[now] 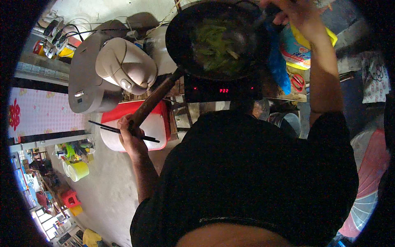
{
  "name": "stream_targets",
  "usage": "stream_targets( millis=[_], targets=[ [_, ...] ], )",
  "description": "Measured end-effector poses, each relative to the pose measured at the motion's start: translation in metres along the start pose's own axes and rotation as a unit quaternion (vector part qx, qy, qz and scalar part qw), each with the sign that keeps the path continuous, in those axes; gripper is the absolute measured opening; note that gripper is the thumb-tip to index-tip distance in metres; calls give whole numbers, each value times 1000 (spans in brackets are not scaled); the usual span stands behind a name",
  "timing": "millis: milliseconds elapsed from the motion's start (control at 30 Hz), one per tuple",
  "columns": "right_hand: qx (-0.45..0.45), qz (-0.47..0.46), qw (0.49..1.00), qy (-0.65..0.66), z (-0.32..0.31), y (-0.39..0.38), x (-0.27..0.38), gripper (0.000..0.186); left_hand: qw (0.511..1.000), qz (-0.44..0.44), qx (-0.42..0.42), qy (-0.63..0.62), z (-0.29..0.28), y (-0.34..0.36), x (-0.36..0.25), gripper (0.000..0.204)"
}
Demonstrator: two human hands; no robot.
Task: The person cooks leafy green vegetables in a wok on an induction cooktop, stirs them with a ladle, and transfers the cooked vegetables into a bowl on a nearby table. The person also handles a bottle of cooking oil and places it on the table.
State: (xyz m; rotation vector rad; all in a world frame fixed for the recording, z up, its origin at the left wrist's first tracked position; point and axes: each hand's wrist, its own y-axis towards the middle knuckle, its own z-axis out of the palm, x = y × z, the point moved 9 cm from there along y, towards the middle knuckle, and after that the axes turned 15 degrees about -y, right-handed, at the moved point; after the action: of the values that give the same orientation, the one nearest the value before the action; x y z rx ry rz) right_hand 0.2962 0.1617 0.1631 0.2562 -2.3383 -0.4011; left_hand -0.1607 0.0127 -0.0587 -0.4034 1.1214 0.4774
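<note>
A dark wok (175, 39) with green vegetables (216, 45) in it stands on a black induction cooker (205, 94) with a lit red display. My left hand (131, 138) is closed round the wok's long wooden handle (156, 99). A pair of black chopsticks (108, 128) is held crosswise in the same hand. Beyond the wok's right rim is my right hand (296, 20), its fingers bent and smeared by motion. A dim greyish shape lies by its fingertips. Whether the hand grips it, I cannot tell.
Left of the wok are a beige electric kettle (127, 66) and a grey rice cooker (84, 74). A red-rimmed stool (111, 138) stands below the handle. On the right are a blue plastic bag (279, 66), a yellow-and-blue packet (296, 51), red scissors (297, 82) and a metal pot (288, 122).
</note>
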Motion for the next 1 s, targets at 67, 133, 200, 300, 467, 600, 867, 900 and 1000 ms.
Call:
stream_targets(
  millis=[67,133,200,300,467,600,867,900,1000],
  targets=[
    [9,-97,994,40,-4,1,15,23,1000,18,-19,10,-8,2,-4,31],
    [37,-147,988,-23,1,0,14,16,998,40,-51,13,-20,13,-19,35],
    [112,-200,953,-196,33,-2,0,12,991,99,-90,33,-35,19,-54,38],
    [164,-305,931,-114,53,-40,-24,22,982,134,-98,-92,-49,15,-103,44],
    [108,-180,975,-75,21,-88,-113,27,929,173,145,-291,17,-14,-136,47],
    [-44,250,956,149,-10,-127,-226,34,922,85,167,-339,86,-24,-89,49],
    [161,142,964,154,90,-180,-143,37,863,-197,294,-361,238,-56,16,63],
    [163,104,972,134,107,-185,-118,36,869,-235,270,-341,248,-63,33,63],
    [91,-108,990,-13,109,-174,-47,42,877,-304,257,-270,279,-85,68,64]
  ],
)
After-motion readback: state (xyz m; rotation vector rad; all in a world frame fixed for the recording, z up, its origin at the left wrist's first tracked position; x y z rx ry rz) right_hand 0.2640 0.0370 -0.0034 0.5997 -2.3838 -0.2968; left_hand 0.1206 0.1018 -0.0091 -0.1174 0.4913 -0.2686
